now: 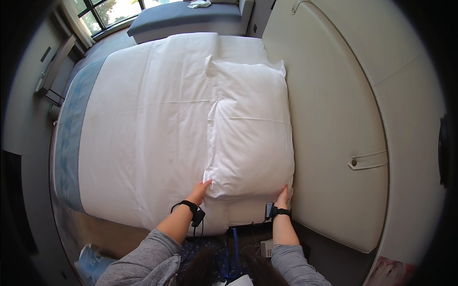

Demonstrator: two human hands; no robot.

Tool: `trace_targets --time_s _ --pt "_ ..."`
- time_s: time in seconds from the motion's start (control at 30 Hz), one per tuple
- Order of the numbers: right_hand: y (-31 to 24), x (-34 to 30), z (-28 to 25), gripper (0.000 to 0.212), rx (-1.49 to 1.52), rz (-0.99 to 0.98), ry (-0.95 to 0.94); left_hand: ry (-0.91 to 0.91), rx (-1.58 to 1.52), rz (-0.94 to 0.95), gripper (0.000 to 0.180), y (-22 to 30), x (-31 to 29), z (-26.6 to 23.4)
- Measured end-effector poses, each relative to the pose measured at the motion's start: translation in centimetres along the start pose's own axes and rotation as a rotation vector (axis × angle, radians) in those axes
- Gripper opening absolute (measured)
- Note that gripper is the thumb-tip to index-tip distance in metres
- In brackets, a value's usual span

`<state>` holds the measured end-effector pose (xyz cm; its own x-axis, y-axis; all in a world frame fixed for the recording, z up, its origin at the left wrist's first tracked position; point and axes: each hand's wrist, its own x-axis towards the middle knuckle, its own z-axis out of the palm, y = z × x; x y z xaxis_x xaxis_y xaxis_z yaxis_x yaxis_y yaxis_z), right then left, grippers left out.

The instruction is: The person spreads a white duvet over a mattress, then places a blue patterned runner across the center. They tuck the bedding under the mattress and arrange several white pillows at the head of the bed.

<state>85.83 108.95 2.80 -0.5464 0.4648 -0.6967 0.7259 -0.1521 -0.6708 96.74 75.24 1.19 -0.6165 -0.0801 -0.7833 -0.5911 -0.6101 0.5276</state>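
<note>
At the upper left of the frame, you have daylight coming through a dark-framed window (113, 12), with a pale curtain (77, 20) beside it and a blue-topped couch (186, 20) to its right. A cream padded headboard (329, 119) fills your right side, against a pale wall (411, 86); a grey wall (29, 121) lines the left.

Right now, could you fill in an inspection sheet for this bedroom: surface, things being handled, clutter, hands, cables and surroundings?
Surface: bed, white-covered, lightly creased, blue runner across its foot.
Things handled: white pillow, lying beside the headboard.
Clutter: blue-and-white item at lower left, kind unclear; white item on the blue sofa.
Hands: left hand and right hand at the pillow's near corners; fingers partly hidden, so grip unclear.
Cables: thin black cable at the left wrist device.
Surroundings: window beyond the bed.
</note>
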Motion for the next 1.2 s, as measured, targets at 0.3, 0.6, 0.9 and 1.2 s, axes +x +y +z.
trace_targets --time_s 0.3,0.6,0.9,1.2 --pt "0.1 -4.0 4.5 0.07 0.495 0.138 -0.485 0.035 0.604 0.202 0.032 5.0 -6.5 0.6" --pt "2.3 -2.7 3.7 0.067 0.621 0.113 -0.523 -0.041 0.664 0.052 0.038 5.1 -2.7 0.1" --pt "-3.6 -4.4 4.0 0.048 0.669 0.049 -0.741 -0.319 0.076 0.159 0.043 14.1 -2.0 11.8" --pt "-2.1 -19.4 0.2 0.042 -0.014 0.139 -1.203 -0.332 0.42 0.572 0.044 20.6 -19.5 -2.7"
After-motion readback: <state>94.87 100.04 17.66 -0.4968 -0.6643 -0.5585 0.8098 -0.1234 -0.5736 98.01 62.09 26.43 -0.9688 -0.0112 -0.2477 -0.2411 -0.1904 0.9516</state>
